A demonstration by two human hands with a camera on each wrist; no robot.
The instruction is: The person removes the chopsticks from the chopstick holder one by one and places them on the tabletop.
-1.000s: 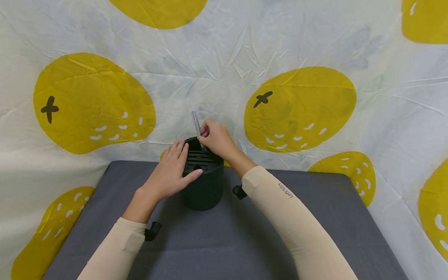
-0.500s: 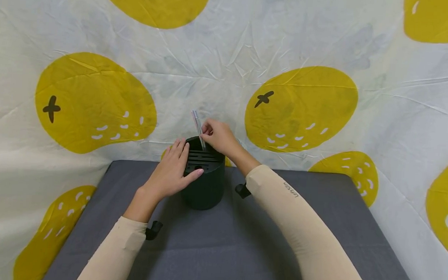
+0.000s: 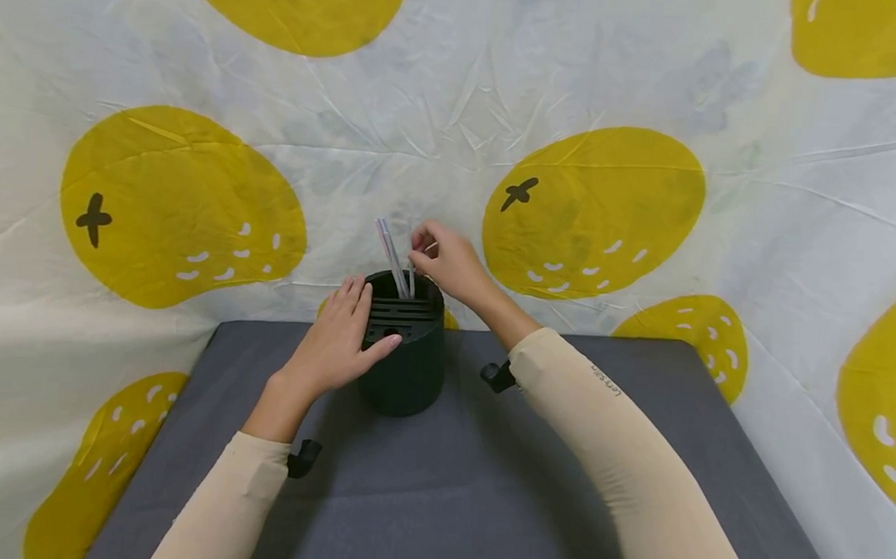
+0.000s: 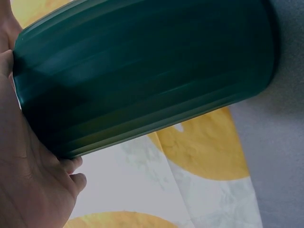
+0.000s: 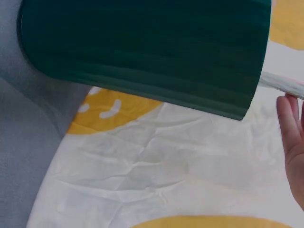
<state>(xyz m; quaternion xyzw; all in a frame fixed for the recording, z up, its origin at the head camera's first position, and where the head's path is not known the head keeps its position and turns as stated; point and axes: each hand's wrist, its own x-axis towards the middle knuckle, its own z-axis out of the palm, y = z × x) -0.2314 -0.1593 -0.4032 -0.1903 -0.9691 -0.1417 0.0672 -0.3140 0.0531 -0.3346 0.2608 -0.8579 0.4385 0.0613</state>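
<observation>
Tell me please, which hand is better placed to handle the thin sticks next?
Probably the right hand: its fingertips are at one of the thin sticks, above the dark green container. The left hand rests on its rim, away from the sticks, and seems suited to steadying.

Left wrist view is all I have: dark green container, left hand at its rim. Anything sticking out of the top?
Observer: Yes. Thin pale sticks lean out of the container, seen in the head view.
Operator: What's the right hand doing?
Observer: It pinches a separate stick by its upper part, just beside the others; the lower part stands in the opening.
Operator: Top wide open?
Observer: No. A slotted panel covers the near part; the opening lies behind it.
</observation>
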